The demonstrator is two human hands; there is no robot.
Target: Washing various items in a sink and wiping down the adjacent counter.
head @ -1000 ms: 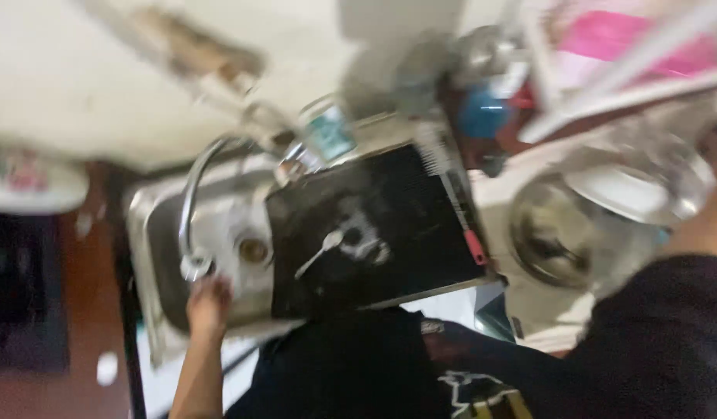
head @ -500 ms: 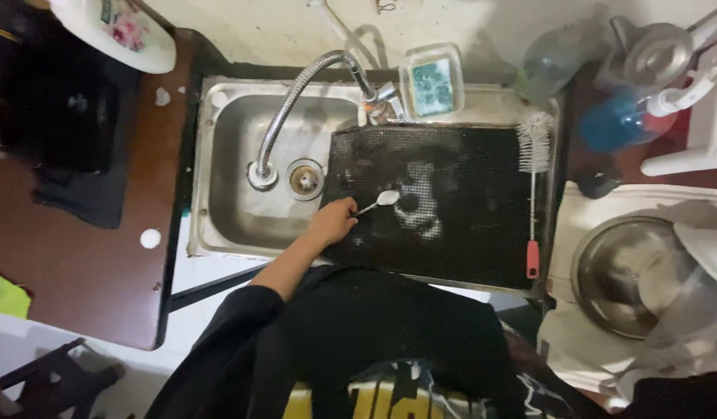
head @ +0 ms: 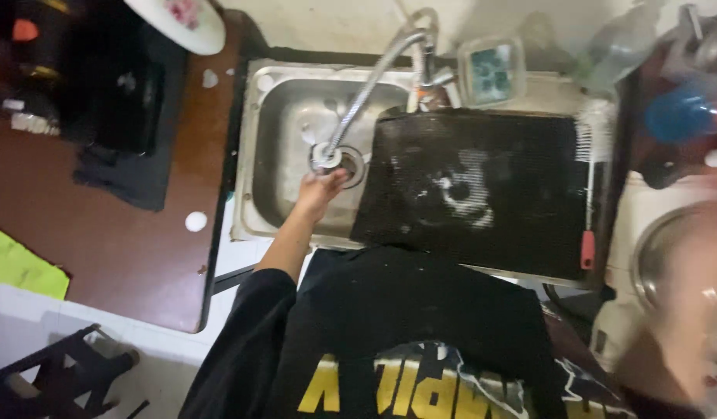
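My left hand (head: 320, 190) reaches into the steel sink (head: 273, 116), fingers closed just under the end of the curved tap (head: 374, 85), near the drain. What the fingers hold is hidden. A black soapy tray (head: 483, 186) lies across the right half of the sink; no spoon lies on it. My right hand shows only as a blurred skin-coloured shape (head: 684, 310) at the right edge, over a steel bowl (head: 645, 264). My black shirt fills the bottom of the view.
A brush with a red handle (head: 587, 194) lies along the tray's right edge. A small clear-lidded box (head: 492, 71) stands behind the tray. On the brown counter (head: 102, 256) are a black mat (head: 126, 140) and a white plate (head: 180, 19).
My left hand has left the tray and moved left to the tap's end. The spoon that lay on the tray beside the hand is gone from it. The camera has tilted.
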